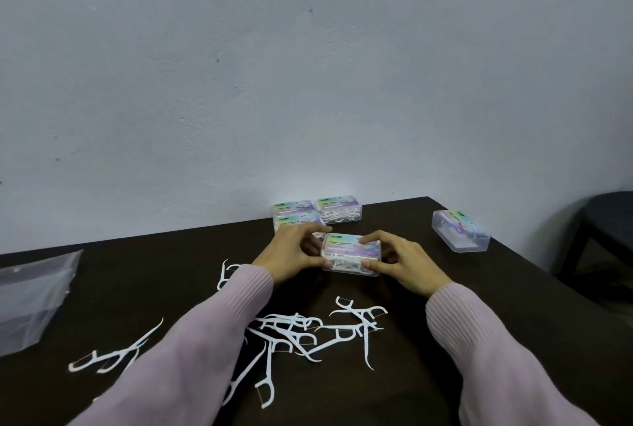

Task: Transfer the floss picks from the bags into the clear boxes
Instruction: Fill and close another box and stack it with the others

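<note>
A clear box (350, 252) with a colourful label lid and white floss picks inside sits on the dark table (479, 288). My left hand (291, 254) grips its left end and my right hand (399, 259) grips its right end, thumbs at the front. Several loose white floss picks (308, 326) lie scattered on the table in front of me, more of them at the left (113, 353). An empty clear plastic bag (30, 295) lies at the far left.
Three closed clear boxes (317, 211) stand together by the wall behind my hands. Another clear box (460, 230) lies at the right, near the table edge. A dark round stool (603, 230) stands beyond the right edge.
</note>
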A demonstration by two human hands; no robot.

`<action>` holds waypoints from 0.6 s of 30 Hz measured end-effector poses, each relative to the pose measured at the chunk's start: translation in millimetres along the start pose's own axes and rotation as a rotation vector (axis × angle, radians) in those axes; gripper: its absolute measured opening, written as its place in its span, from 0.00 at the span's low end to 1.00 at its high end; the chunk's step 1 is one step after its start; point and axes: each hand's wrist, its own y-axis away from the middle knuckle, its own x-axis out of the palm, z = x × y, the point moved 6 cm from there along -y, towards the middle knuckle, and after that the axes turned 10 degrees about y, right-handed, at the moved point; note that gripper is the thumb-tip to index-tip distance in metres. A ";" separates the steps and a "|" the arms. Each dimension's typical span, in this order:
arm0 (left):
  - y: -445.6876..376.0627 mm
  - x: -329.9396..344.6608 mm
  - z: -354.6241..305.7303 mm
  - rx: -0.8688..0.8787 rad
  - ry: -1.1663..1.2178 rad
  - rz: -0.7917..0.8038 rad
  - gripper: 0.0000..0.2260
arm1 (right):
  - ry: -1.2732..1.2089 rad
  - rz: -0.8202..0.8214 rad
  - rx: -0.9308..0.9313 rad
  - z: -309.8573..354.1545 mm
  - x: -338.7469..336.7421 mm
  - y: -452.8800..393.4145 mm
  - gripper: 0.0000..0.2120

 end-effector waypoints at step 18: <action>0.2 4.6 -3.2 0.032 -0.146 0.116 0.23 | -0.259 0.021 0.122 -13.4 -1.1 -0.4 0.23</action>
